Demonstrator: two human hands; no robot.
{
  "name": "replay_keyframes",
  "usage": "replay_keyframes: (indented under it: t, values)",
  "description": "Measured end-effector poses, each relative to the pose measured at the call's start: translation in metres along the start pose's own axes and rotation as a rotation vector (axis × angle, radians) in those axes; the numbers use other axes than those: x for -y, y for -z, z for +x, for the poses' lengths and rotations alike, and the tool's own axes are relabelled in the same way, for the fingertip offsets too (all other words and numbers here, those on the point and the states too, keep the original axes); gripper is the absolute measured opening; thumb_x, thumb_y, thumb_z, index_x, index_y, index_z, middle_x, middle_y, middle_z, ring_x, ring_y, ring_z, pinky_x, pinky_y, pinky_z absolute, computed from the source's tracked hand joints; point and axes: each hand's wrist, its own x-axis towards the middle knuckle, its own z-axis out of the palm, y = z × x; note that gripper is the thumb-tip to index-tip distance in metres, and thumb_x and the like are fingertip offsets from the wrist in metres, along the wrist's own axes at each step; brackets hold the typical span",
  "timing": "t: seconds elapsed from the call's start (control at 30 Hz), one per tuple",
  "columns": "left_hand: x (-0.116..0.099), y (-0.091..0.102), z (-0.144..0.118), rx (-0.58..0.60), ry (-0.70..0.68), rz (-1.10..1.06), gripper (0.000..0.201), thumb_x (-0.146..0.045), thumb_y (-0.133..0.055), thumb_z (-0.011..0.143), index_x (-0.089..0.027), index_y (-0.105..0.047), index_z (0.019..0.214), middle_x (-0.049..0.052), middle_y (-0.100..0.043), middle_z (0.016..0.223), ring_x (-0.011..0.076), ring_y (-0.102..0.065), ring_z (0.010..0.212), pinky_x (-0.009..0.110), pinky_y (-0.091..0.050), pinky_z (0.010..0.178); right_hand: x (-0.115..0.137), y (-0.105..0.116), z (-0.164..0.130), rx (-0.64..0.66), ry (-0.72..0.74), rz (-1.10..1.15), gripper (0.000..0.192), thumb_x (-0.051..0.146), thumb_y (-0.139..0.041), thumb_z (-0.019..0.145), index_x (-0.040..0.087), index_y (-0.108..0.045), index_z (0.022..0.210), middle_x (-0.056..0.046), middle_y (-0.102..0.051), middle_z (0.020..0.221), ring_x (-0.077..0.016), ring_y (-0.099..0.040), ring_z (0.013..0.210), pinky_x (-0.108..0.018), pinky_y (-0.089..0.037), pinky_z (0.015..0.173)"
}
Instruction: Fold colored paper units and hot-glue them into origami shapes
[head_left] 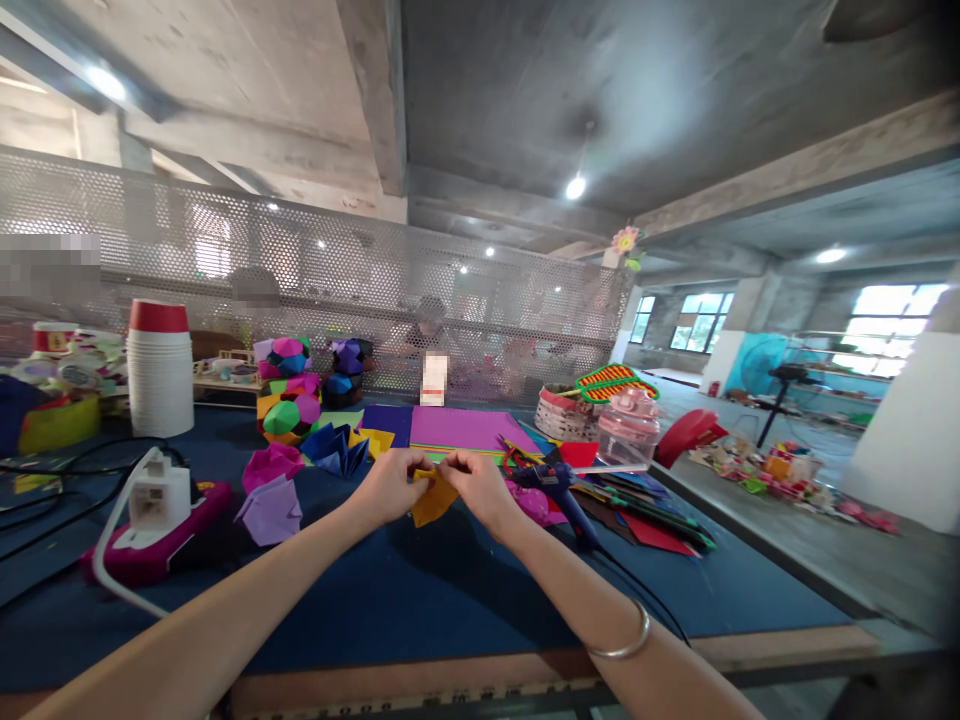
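Observation:
A small folded piece of yellow-orange paper (429, 503) hangs just above the dark blue table, pinched at its top edge by both hands. My left hand (395, 484) is closed on its left side, thumb against fingers. From the right, my right hand (474, 488) grips the same paper, fingertips almost meeting the left ones. Left of the hands lie a blue folded paper piece (335, 449), a magenta one (271, 466) and a lilac one (271, 511). Just right of my right hand is a blue hot glue gun (553, 479), with scissors (516, 452) behind it.
Behind the hands lies a stack of coloured paper (463, 428). Finished paper balls (291, 420) and stacked paper cups (160, 375) stand left, near a magenta power strip (135, 560) with cables. A pink-lidded jar (628, 430) and a woven basket (564, 411) stand right. A perforated metal screen (487, 300) rises behind.

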Motion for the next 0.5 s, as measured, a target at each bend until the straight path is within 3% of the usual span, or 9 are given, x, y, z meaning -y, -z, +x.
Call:
replay_keyframes:
  t: [0.1, 0.3, 0.5]
  values:
    - [0.001, 0.0, 0.0, 0.008, 0.008, -0.012, 0.018, -0.021, -0.054, 0.068, -0.013, -0.068, 0.077, 0.0, -0.059, 0.063, 0.0105, -0.046, 0.057, 0.022, -0.034, 0.054, -0.001, 0.0, 0.002, 0.05, -0.139, 0.153, 0.023, 0.033, -0.051, 0.08, 0.015, -0.062, 0.072, 0.001, -0.057, 0.062, -0.0119, -0.051, 0.059, -0.021, -0.039, 0.054]
    - [0.009, -0.001, 0.005, 0.0, 0.21, -0.233, 0.021, -0.025, -0.058, 0.064, -0.011, -0.066, 0.077, -0.002, -0.054, 0.056, 0.0096, -0.045, 0.051, 0.02, -0.034, 0.048, 0.017, 0.018, -0.003, -0.017, -0.08, 0.165, 0.033, 0.044, -0.047, 0.084, 0.017, -0.063, 0.093, -0.004, -0.063, 0.086, -0.0161, -0.056, 0.077, -0.023, -0.044, 0.058]
    - [0.003, 0.002, 0.004, -0.069, 0.332, -0.306, 0.018, -0.021, -0.058, 0.064, -0.011, -0.064, 0.078, -0.003, -0.052, 0.055, 0.0086, -0.047, 0.049, 0.02, -0.036, 0.047, 0.024, 0.065, -0.057, 0.008, 0.033, -0.09, 0.025, 0.039, -0.051, 0.085, 0.02, -0.061, 0.097, -0.005, -0.064, 0.095, -0.0174, -0.06, 0.083, -0.027, -0.048, 0.072]
